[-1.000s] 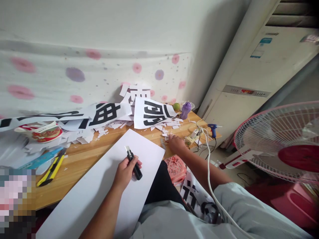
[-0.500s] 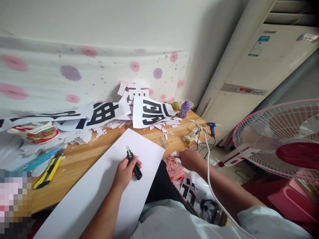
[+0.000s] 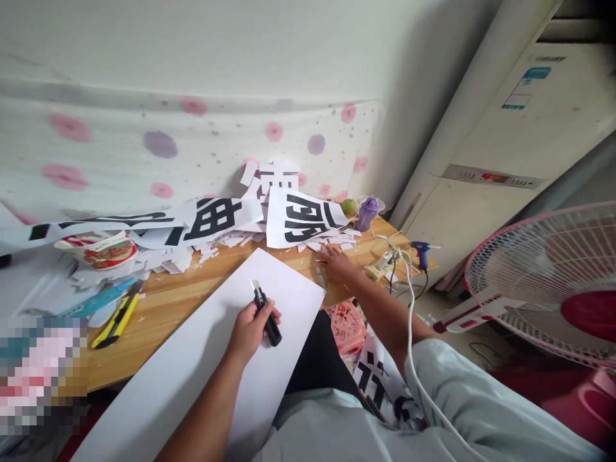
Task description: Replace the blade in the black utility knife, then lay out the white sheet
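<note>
My left hand [image 3: 253,326] is closed around a black box cutter [image 3: 267,317], its short blade out and pointing away from me. Under that hand lies a large white board [image 3: 202,359], reaching from the table over my lap. My right hand [image 3: 337,264] is palm down on the wooden table beyond the board's right corner, with its fingers stretched toward small white scraps [image 3: 317,246]. I see nothing held in it, though the underside is hidden. A thin grey strip [image 3: 321,277] lies just beside it. Behind stands a printed paper sheet [image 3: 276,218] with a black character.
A yellow cutter [image 3: 118,317], a blue tool [image 3: 99,298] and a paper noodle bowl [image 3: 110,250] are at the left. On the right are a purple bottle [image 3: 368,215], a power strip [image 3: 380,266], a blue glue gun [image 3: 422,252], a white cable [image 3: 410,327], a fan [image 3: 543,289] and a pink basket [image 3: 346,327].
My right hand has moved from above the pink basket forward and left onto the table by the scraps. My left hand still grips the cutter. The view has shifted slightly left.
</note>
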Action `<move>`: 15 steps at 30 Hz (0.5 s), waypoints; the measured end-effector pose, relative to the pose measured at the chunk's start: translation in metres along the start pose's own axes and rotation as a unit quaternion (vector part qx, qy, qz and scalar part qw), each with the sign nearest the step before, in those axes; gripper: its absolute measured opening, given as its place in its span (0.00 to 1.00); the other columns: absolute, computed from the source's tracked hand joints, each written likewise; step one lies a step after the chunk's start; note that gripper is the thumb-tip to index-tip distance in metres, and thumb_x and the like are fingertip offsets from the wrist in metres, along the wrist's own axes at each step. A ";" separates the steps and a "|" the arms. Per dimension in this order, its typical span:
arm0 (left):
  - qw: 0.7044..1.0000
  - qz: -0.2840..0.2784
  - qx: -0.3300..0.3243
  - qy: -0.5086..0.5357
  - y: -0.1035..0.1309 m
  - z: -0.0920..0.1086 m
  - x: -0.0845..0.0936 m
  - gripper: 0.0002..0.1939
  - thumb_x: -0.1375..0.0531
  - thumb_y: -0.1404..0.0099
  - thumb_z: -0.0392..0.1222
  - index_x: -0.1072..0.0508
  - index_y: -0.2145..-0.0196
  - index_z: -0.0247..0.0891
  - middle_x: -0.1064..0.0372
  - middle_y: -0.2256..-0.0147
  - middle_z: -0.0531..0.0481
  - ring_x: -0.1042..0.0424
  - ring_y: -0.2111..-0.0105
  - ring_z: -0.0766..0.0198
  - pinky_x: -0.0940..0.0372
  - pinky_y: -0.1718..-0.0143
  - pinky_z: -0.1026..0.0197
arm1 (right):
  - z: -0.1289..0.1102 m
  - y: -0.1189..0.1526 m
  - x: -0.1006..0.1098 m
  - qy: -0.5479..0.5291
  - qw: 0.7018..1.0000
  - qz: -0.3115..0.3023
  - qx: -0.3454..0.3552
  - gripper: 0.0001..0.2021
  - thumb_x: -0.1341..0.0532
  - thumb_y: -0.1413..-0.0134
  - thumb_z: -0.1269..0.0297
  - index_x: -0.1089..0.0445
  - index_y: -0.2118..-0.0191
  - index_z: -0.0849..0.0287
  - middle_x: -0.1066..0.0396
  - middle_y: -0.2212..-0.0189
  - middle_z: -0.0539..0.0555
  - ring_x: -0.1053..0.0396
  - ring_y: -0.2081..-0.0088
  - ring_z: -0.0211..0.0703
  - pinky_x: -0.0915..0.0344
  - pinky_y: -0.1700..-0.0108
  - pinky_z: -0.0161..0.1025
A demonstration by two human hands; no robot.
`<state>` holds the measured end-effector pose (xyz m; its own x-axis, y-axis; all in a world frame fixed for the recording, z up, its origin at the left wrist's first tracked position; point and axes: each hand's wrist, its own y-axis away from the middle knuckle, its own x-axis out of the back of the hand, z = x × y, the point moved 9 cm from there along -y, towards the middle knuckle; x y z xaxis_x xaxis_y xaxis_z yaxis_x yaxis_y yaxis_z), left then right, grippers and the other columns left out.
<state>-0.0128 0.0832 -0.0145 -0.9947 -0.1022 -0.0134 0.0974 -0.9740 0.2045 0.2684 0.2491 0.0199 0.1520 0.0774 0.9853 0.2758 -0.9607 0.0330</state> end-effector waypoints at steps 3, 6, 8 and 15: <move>1.000 -0.001 -0.002 -0.002 0.000 -0.001 0.000 0.30 0.31 0.38 0.70 0.21 0.61 0.37 0.18 0.65 0.43 0.18 0.66 0.54 0.33 0.74 0.63 | -0.001 -0.011 -0.005 -0.015 1.000 -0.011 0.025 0.34 0.43 0.34 0.73 0.36 0.25 0.52 0.46 0.22 0.57 0.43 0.24 0.52 0.42 0.27 0.44; 1.000 -0.005 -0.003 0.002 -0.001 -0.003 0.000 0.29 0.31 0.38 0.69 0.22 0.59 0.38 0.18 0.64 0.43 0.18 0.66 0.54 0.34 0.75 0.64 | 0.005 0.005 -0.009 -0.026 0.999 -0.011 0.025 0.32 0.44 0.34 0.72 0.33 0.27 0.53 0.42 0.24 0.56 0.36 0.28 0.51 0.39 0.29 0.42; 1.000 -0.007 -0.005 0.002 -0.001 -0.003 0.000 0.29 0.31 0.37 0.69 0.22 0.59 0.38 0.18 0.63 0.43 0.18 0.65 0.54 0.34 0.75 0.64 | 0.008 0.026 -0.012 -0.031 0.999 -0.008 0.026 0.33 0.45 0.35 0.75 0.34 0.26 0.55 0.41 0.24 0.57 0.36 0.28 0.52 0.40 0.27 0.44; 1.000 -0.015 -0.006 0.006 -0.001 -0.003 0.000 0.30 0.31 0.37 0.69 0.22 0.56 0.37 0.19 0.63 0.42 0.18 0.65 0.53 0.32 0.74 0.63 | 0.012 0.105 -0.023 -0.043 0.998 0.002 0.044 0.37 0.43 0.40 0.78 0.36 0.25 0.58 0.42 0.24 0.60 0.42 0.25 0.51 0.42 0.26 0.47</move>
<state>-0.0131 0.0836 -0.0176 -0.9967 -0.0758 -0.0303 0.0686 -0.9791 0.1915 0.3052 0.1499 -0.0018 0.2321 0.1001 0.9675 0.3568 -0.9341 0.0111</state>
